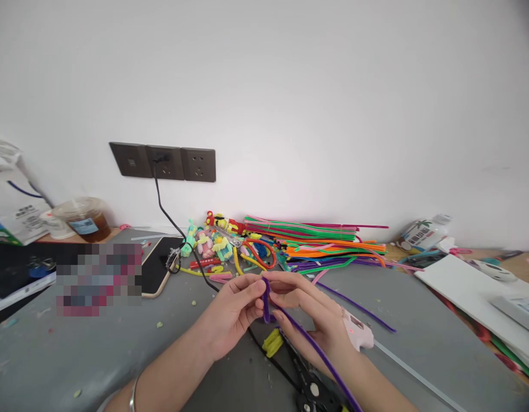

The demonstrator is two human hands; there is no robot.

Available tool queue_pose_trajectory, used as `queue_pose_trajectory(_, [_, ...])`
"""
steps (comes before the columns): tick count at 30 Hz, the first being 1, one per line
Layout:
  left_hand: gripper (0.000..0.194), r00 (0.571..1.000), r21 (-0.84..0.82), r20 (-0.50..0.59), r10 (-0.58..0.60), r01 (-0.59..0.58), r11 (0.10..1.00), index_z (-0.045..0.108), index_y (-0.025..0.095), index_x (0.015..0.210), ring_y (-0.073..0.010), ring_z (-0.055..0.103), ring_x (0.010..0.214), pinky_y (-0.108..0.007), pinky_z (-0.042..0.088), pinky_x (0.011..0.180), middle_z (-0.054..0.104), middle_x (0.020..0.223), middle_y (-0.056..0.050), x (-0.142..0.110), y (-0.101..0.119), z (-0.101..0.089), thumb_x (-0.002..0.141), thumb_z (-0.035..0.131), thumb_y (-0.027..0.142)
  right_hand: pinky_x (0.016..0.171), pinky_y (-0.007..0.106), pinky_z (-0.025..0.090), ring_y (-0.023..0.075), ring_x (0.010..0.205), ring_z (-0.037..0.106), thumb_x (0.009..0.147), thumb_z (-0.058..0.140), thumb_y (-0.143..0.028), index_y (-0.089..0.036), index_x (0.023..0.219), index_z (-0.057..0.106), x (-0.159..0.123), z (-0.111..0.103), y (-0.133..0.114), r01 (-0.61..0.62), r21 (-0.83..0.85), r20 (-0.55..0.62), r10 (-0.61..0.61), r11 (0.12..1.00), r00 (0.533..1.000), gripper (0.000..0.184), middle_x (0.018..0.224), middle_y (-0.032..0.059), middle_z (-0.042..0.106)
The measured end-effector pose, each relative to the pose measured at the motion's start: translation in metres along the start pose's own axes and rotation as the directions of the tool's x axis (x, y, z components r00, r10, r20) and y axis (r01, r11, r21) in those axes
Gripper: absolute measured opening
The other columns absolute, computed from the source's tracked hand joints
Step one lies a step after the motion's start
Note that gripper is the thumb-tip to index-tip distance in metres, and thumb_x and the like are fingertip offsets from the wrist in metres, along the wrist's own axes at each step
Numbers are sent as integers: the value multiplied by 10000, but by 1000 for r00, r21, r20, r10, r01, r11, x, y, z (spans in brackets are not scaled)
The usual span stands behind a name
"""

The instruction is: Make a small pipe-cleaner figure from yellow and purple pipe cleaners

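Both hands meet above the grey mat around one purple pipe cleaner (pixel 312 342). My left hand (pixel 228 315) pinches its bent end between thumb and fingers. From the other side, my right hand (pixel 310 312) grips the same folded part, and the long tail runs down past the right wrist. Below the hands lie pliers with black handles (pixel 315 389) and a small yellow fuzzy piece (pixel 273 343). Partly hidden behind my right hand is a pale pink glue gun (pixel 358 331) with a glue stick (pixel 419 375) coming out of its back.
Bundles of coloured pipe cleaners (pixel 307 229) lie by the wall, beside small fuzzy figures (pixel 215 243). A black cord (pixel 161 200) hangs from the wall socket (pixel 198 165) across the mat. A phone (pixel 157 266) and drink cup (pixel 86 220) stand left; a white board (pixel 462 297) lies right.
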State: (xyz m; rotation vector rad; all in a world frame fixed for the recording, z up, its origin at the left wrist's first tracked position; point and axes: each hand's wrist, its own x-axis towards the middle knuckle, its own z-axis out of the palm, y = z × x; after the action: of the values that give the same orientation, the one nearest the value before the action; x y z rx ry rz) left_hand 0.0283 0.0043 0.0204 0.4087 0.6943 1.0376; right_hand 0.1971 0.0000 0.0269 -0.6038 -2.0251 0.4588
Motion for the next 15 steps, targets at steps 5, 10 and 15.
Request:
queue_pose_trajectory(5, [342, 999, -23, -2, 38, -38, 999, 724, 116, 729, -12, 571, 470, -82, 524, 505, 643, 578, 43, 0, -1, 0, 521, 950, 269, 889, 309, 553, 205, 1073, 666, 863, 612, -59, -231, 988, 590, 0, -1, 1, 19, -28, 27, -18, 999, 999, 213, 1243, 147, 635])
queue_pose_trajectory(10, [352, 999, -33, -8, 39, -39, 999, 727, 122, 785, -20, 593, 512, -100, 540, 535, 684, 680, 22, 0, -3, -1, 549, 940, 275, 870, 328, 578, 235, 1098, 671, 862, 684, -172, -233, 1028, 610, -4, -1, 6, 38, -74, 56, -34, 996, 998, 192, 1282, 172, 637])
queue_pose_trajectory(15, [317, 998, 22, 21, 62, -63, 998, 707, 122, 812, -58, 627, 596, -146, 559, 580, 691, 727, 4, 1, -4, -2, 633, 900, 301, 832, 311, 590, 211, 1013, 707, 873, 648, -91, -244, 988, 642, -5, -1, 6, 65, -92, -16, -67, 994, 998, 192, 1264, 150, 672])
